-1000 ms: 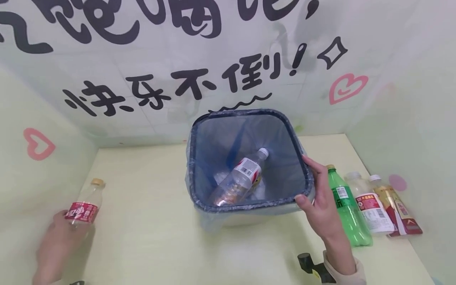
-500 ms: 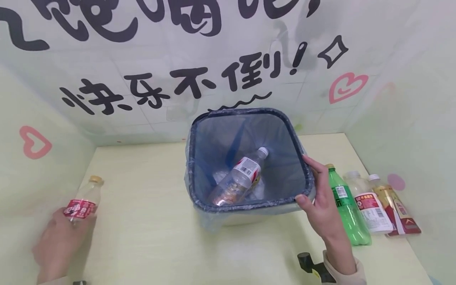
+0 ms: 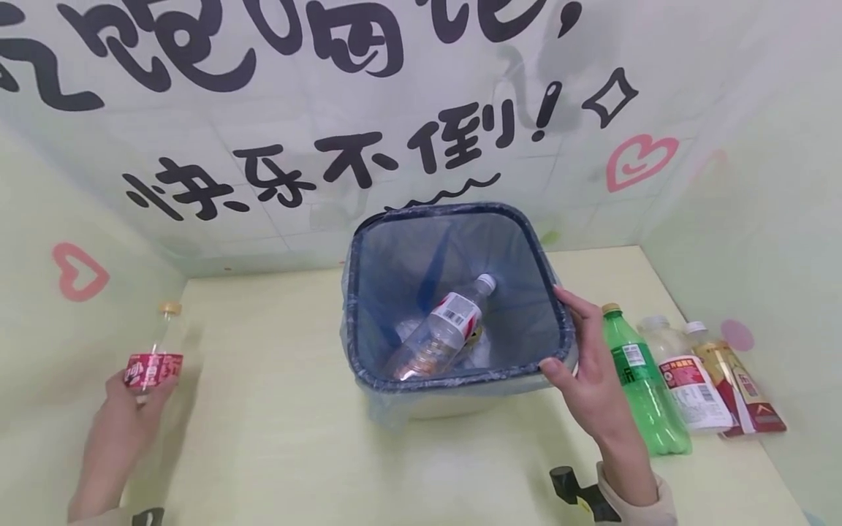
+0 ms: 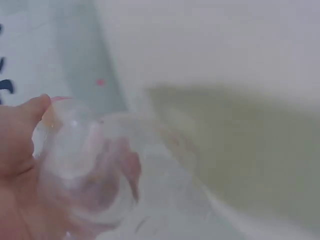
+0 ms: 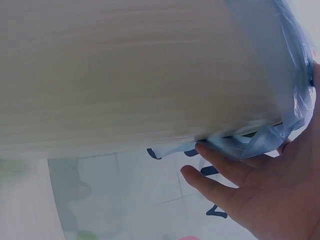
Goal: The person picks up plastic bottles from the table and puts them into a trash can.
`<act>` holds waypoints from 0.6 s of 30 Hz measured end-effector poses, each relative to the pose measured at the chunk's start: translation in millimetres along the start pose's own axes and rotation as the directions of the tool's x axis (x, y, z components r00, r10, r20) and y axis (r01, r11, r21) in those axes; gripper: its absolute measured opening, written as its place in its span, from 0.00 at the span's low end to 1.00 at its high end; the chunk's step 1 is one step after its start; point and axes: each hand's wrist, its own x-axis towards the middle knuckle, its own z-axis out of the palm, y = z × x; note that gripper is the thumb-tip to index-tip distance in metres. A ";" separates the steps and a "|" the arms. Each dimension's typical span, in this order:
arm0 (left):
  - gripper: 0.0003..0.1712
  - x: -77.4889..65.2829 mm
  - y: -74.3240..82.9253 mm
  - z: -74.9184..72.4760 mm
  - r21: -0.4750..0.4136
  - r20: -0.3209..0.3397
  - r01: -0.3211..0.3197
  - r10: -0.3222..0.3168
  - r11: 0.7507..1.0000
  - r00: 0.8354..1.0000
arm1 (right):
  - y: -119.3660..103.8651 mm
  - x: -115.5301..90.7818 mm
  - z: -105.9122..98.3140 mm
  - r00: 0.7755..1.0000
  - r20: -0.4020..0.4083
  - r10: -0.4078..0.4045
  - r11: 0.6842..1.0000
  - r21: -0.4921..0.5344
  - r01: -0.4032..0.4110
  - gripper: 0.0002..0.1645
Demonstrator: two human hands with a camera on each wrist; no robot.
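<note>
In the head view, my left hand point(image 3: 121, 435) grips a clear plastic bottle point(image 3: 155, 371) with a red label and yellow-orange cap, at the far left. The bottle's blurred, see-through body point(image 4: 75, 145) fills much of the left wrist view. My right hand point(image 3: 595, 387) rests at the right corner of a lined trash bin point(image 3: 559, 321), thumb and forefinger at the rim. Its fingers point(image 5: 215, 197) extend straight and spread below the bag's edge in the right wrist view. Inside the bin lies a clear bottle point(image 3: 450, 321) with a white cap.
Right of the bin, a green bottle point(image 3: 647, 387), a white-capped bottle point(image 3: 691, 383) with a red-and-white label and a gold-and-red pouch point(image 3: 743, 383) lie side by side on the pale table point(image 3: 263, 409). Walls with black lettering and pink hearts enclose three sides.
My left hand has raised the red-labelled bottle, which stands more upright now, its cap farther up in the view. The right hand and bin keep nearly the same place.
</note>
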 end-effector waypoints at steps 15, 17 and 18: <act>0.50 -36.7 71.9 -16.7 -0.064 -0.169 -0.248 0.234 0.967 0.957 | -4.0 -1.3 0.1 1.000 0.000 0.021 0.999 -0.036 -0.021 0.44; 0.50 -41.2 82.4 -22.2 -0.073 -0.197 -0.277 0.258 0.958 0.946 | -4.1 -1.1 0.2 1.000 0.001 0.016 0.999 -0.033 -0.016 0.43; 0.50 -43.4 87.5 -25.0 -0.075 -0.209 -0.288 0.268 0.955 0.941 | -4.0 -0.9 0.3 1.000 0.002 0.014 0.999 -0.032 -0.014 0.43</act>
